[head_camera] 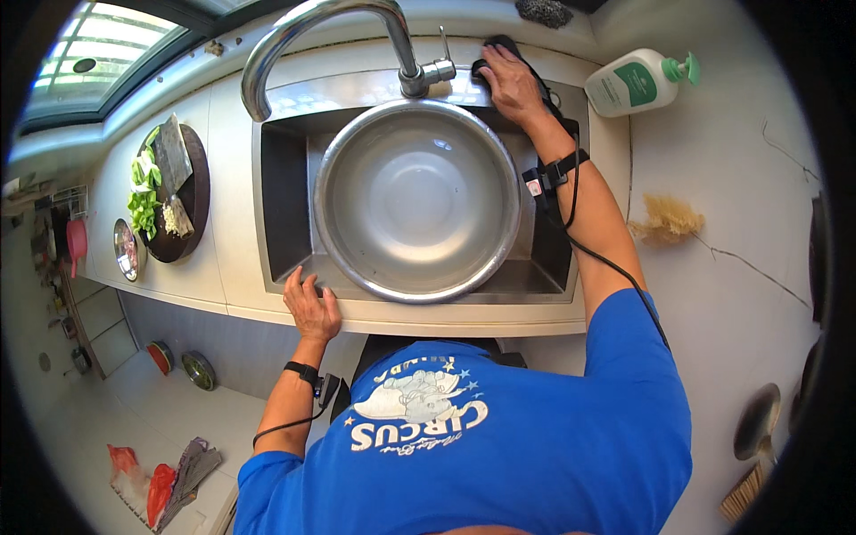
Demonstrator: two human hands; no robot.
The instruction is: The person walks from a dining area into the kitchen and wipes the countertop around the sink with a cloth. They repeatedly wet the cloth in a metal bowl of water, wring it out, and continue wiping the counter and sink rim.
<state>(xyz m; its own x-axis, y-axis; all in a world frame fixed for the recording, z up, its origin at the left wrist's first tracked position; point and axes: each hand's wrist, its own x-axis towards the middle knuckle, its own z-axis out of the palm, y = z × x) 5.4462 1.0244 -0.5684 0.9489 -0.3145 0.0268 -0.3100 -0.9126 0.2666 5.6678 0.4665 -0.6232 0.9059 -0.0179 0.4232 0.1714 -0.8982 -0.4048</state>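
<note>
My left hand [311, 307] rests with fingers spread at the front left edge of the sink [281, 294], with nothing in it. My right hand [511, 80] reaches to the back right corner of the sink and lies on a dark object [500, 45] that I cannot identify; whether the fingers grip it is unclear. Between the hands, a large round stainless steel basin [418, 200] sits over the sink, with what looks like clear water in it. The chrome faucet [409, 40] stands behind the basin, its spout turned to the left. Each wrist wears a black strap with a cable.
A pump bottle [628, 83] is at the back right. On the left, a round dark cutting board [200, 167] bears a cleaver [172, 154], chopped greens [142, 194] and minced pale bits [172, 219]. A metal bowl [126, 250] is beside it. Dried grass [669, 217] hangs at right.
</note>
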